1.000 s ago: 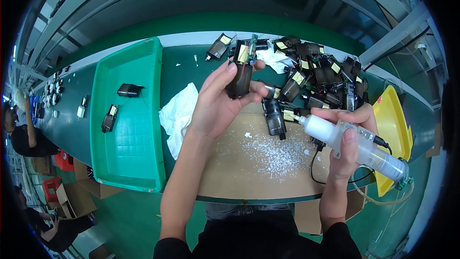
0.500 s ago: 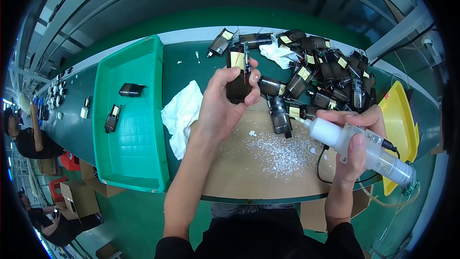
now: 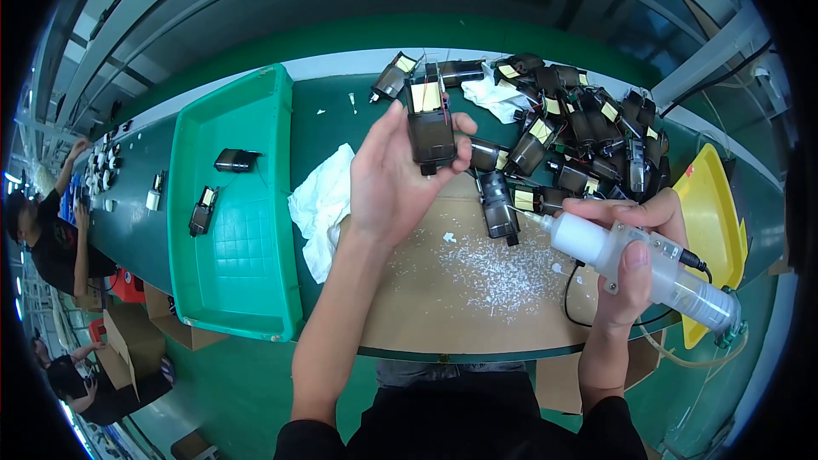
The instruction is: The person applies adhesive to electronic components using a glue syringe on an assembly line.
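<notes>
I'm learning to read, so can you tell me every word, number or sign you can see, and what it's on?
There are no words, numbers or signs here that I can read.
Syringe: faint marks on its side, too small and blurred to read.
Yellow tray: a little red mark near one edge, too small to make out.
Dark case: no readable writing on its pale yellow patch.

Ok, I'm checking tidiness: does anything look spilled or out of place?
Yes: white crumbs are strewn across the brown cardboard sheet near the dispensing syringe, loose rather than gathered. Their material is unclear.
</notes>
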Available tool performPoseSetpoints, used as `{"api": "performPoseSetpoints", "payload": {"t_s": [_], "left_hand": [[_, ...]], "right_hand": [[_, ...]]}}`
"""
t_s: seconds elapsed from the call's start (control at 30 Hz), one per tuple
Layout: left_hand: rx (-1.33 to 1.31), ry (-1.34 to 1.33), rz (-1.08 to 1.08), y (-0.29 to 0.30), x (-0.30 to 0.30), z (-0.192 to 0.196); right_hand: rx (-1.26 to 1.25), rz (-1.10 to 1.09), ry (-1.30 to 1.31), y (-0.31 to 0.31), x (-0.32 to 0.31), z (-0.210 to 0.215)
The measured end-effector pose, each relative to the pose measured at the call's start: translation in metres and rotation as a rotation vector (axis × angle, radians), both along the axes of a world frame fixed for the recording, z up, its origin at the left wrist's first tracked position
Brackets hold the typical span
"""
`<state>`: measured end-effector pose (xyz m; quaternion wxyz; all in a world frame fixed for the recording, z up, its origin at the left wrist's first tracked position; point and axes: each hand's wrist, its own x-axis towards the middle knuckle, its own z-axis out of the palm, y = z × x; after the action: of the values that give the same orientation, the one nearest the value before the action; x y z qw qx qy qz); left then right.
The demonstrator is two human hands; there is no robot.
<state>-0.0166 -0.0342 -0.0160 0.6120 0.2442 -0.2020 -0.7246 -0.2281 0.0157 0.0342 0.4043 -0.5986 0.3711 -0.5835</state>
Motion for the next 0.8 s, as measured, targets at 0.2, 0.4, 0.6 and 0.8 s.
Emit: {"api": "performPoseSetpoints", "payload": {"t_s": [0.2, 0.4, 0.6, 0.8], "left_hand": [[-0.026, -0.044, -0.011, 0.002, 0.004, -0.008], [0.0, -0.009, -0.007, -0.002, 0.007, -0.017], [-0.043, -0.117, 0.027, 0.002, 0.011, -0.016], [-0.217, 0.002, -0.175, 0.004, 0.0, -0.015]], "right_hand": [[0.105, 0.105, -0.016, -0.002, 0.015, -0.009], [0.249, 0.309, 0.508, -0.003, 0.037, -0.023], [0.316, 0.246, 0.53, 0.002, 0.045, -0.029], [0.225, 0.118, 0.213, 0.01, 0.022, -0.009]]}}
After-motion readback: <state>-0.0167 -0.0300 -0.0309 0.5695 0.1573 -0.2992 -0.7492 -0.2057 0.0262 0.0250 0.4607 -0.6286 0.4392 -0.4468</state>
